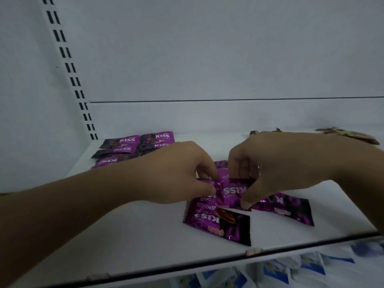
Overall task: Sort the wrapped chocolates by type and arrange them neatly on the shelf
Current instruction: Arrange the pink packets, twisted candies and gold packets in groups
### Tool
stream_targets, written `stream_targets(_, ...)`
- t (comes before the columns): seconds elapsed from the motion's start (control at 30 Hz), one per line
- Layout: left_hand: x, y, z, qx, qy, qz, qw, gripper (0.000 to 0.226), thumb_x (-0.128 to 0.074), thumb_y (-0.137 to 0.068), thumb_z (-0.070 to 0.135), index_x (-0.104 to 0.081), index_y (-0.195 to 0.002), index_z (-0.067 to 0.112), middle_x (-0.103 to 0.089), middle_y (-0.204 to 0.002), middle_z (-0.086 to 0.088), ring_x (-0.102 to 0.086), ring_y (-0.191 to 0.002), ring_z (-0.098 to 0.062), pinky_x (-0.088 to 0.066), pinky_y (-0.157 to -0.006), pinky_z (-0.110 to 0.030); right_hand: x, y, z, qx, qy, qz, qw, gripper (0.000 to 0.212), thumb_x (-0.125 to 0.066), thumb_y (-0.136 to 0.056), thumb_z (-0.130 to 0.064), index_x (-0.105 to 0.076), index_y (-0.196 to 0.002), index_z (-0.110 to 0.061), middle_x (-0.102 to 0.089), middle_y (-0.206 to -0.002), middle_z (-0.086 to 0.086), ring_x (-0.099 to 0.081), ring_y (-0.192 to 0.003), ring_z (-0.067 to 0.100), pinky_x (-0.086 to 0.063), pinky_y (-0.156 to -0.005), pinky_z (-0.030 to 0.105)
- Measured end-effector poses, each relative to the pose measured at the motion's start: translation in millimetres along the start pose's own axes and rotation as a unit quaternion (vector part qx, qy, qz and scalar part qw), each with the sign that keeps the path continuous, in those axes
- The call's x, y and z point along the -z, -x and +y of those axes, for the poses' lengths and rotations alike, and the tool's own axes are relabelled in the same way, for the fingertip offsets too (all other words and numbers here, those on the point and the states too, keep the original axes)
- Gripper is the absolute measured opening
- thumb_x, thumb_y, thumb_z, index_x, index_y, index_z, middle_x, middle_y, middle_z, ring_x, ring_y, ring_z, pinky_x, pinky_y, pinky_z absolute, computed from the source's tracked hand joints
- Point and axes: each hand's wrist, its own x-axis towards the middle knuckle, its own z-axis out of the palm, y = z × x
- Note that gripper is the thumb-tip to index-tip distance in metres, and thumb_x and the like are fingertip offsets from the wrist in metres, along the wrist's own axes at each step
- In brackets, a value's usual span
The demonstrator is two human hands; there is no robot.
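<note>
White shelf (128, 229): one. Hands: two, both curled, close together.
- Left hand (182, 173) pinches left end of purple Kiss packet (231, 193); right hand (280, 163) pinches its right end.
- Purple stack (135, 145) beyond left forearm: at least five visible, partly hidden.
- Loose purple packets: three. One (220, 224) just nearer than hands, one (286, 209) under right wrist, one (221, 164) beyond fingers, mostly hidden.
- Brown wrappers (351, 135) beyond right hand: count unclear.
- Blue-white packs (291, 269) below shelf: blurred.

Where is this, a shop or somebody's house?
Probably a shop. The white shelf hangs by a slotted rail like store racks have, many identical purple Kiss chocolates lie on it, and blue-and-white packets fill the level below.
</note>
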Motion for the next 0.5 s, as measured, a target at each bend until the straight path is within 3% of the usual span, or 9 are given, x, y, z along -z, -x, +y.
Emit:
stream_targets(0.13,10.2,3.5,-4.9,0.02,0.039,0.041,0.998,0.008,-0.068,-0.082,0.03,-0.075,-0.087,0.029,-0.068,-0.067,0.02,-0.06,-0.062,0.008,-0.044,-0.056,-0.006,3.3,2.5,7.1,0.021,-0.027,0.036,0.999,0.03,-0.077,-0.067,-0.05,-0.057,-0.086,-0.038,-0.062,-0.079,-0.019,-0.055,-0.067,-0.012,-0.04,-0.055,0.013)
stream_targets(0.23,25.9,17.1,-17.5,0.049,0.056,0.071,0.995,0.006,-0.07,-0.081,0.026,-0.075,-0.078,0.027,-0.072,-0.066,0.015,-0.064,-0.059,0.003,-0.048,-0.057,-0.011,10.7,-0.6,4.9,0.053,-0.08,0.062,0.993,0.01,-0.072,-0.079,-0.033,-0.064,-0.085,-0.034,-0.068,-0.075,-0.02,-0.058,-0.058,-0.007,-0.04,-0.052,0.009)
stream_targets(0.37,58.8,44.0,-39.6,0.106,0.066,0.09,0.988,0.005,-0.071,-0.078,0.031,-0.074,-0.076,0.028,-0.073,-0.067,0.012,-0.069,-0.062,-0.007,-0.056,-0.066,-0.03,23.0,-14.8,-12.7,0.095,-0.163,0.131,0.973,0.004,-0.07,-0.083,-0.028,-0.067,-0.085,-0.031,-0.071,-0.073,-0.014,-0.06,-0.054,-0.003,-0.043,-0.052,0.008)
stream_targets(0.5,69.6,71.8,-57.1,0.143,0.063,0.035,0.987,0.005,-0.073,-0.076,0.03,-0.074,-0.072,0.033,-0.072,-0.062,0.013,-0.064,-0.054,0.001,-0.047,-0.06,-0.019,13.0,-35.4,-41.6,0.136,-0.165,0.083,0.973,0.005,-0.071,-0.083,-0.029,-0.067,-0.087,-0.03,-0.071,-0.075,-0.012,-0.061,-0.059,-0.004,-0.045,-0.055,0.009)
